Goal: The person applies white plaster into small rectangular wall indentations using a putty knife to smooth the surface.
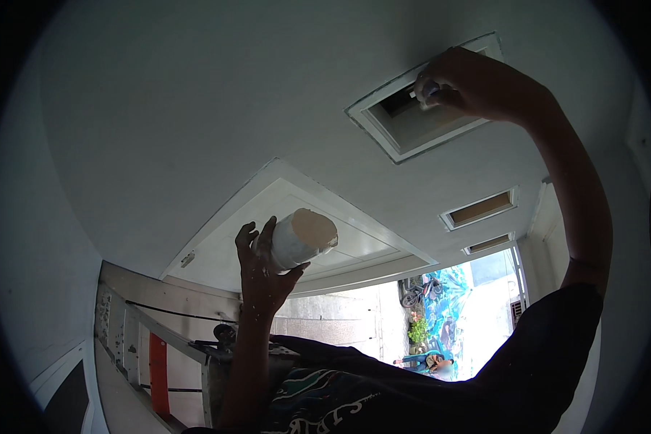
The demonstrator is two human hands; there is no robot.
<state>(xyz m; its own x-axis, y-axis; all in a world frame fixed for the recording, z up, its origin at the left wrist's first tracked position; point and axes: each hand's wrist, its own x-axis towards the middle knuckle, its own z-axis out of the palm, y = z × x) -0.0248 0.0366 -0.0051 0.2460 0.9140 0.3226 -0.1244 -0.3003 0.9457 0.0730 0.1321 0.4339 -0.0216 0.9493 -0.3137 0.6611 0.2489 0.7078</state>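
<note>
1. I am watching from far off, and the left hand is holding a white tub, low and near the middle.
2. Its fingers and thumb are spreading wide around the tub's side.
3. The tub's long side is leaning, and its pale tan end is pointing up and to the right.
4. The right hand is bending over a white frame around a dark hole; I am not able to tell if they are touching.
5. Its fingers are pinching closely on a small pale thing, partly hiding it.
6. From those fingers, the tub is sitting down and to the left, well apart, so the left hand is being much nearer.
</note>
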